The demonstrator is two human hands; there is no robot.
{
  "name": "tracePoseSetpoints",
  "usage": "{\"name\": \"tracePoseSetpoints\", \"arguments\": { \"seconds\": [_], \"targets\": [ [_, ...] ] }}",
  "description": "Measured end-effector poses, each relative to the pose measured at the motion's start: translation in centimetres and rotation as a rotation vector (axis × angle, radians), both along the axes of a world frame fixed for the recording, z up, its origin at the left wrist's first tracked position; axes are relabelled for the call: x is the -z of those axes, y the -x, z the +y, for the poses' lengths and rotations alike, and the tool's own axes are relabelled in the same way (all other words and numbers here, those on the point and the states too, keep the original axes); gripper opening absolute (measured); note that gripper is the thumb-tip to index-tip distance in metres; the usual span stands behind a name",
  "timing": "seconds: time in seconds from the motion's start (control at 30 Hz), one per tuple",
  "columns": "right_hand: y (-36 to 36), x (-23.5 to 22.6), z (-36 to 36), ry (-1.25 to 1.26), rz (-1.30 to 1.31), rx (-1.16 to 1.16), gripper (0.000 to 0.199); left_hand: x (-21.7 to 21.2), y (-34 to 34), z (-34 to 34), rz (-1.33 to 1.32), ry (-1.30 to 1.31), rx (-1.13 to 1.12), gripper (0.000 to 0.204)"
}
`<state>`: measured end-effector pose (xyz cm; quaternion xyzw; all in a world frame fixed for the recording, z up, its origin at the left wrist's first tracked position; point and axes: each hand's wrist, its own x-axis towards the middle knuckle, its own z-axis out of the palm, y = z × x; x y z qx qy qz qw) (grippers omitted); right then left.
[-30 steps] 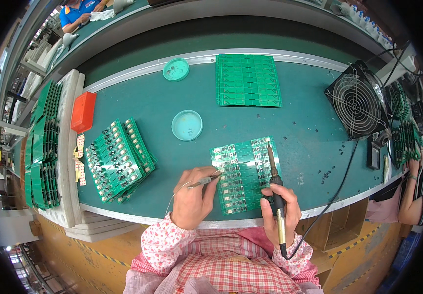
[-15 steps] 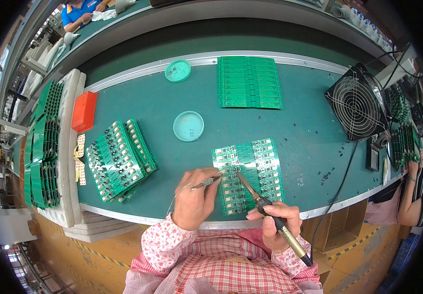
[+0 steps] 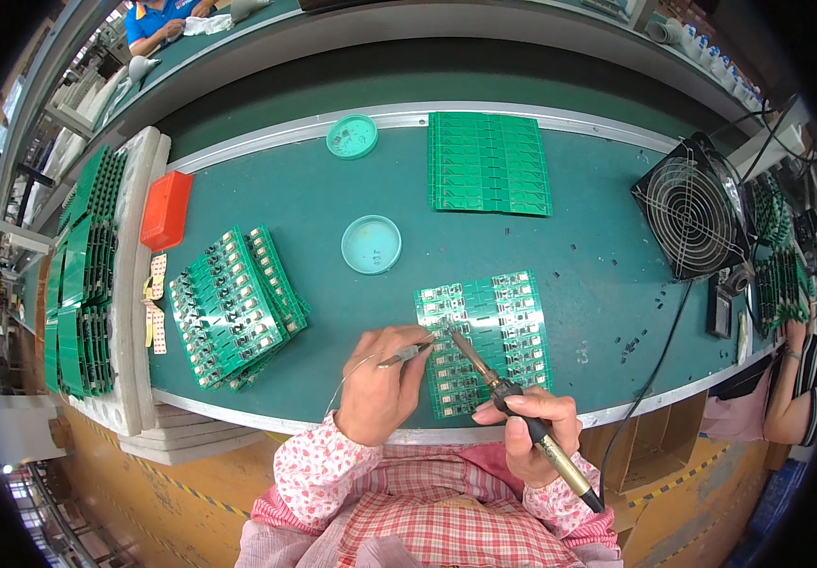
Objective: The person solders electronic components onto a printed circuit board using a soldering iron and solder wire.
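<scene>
Pinching a thin silver solder wire [image 3: 399, 357], my left hand [image 3: 378, 390] meets the tip of the dark-handled soldering iron [image 3: 512, 407] that my right hand [image 3: 533, 428] grips closed, both over the green panel of small circuit boards [image 3: 498, 327] near the table's [image 3: 607, 275] front edge at 6 o'clock. Open mat stretches toward 12 o'clock around a round teal lid [image 3: 371, 244]. At 9 o'clock lie stacked populated green boards [image 3: 233, 303], then a flat orange box [image 3: 166, 209].

both hands, left [image 3: 377, 390] and right [image 3: 529, 428], curled closed, forearms low.
</scene>
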<state>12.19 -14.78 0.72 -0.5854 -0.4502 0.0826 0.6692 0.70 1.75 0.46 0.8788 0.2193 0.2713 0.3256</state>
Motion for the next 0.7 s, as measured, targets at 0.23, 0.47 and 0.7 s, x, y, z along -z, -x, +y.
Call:
{"name": "tracePoseSetpoints", "arguments": {
  "seconds": [0.23, 0.47, 0.7],
  "targets": [
    [-0.03, -0.11, 0.21, 0.007, -0.013, 0.000, 0.015, -0.02, -0.08, 0.02, -0.007, -0.026, -0.001, 0.021],
    [-0.08, 0.03, -0.47, 0.208, 0.020, 0.016, 0.016, -0.17, -0.09, 0.01, -0.005, -0.020, -0.002, 0.022],
    [-0.03, -0.13, -0.31, 0.301, 0.005, 0.012, 0.016, -0.06, -0.05, -0.05, -0.003, -0.015, -0.014, 0.021]
  ]
}}
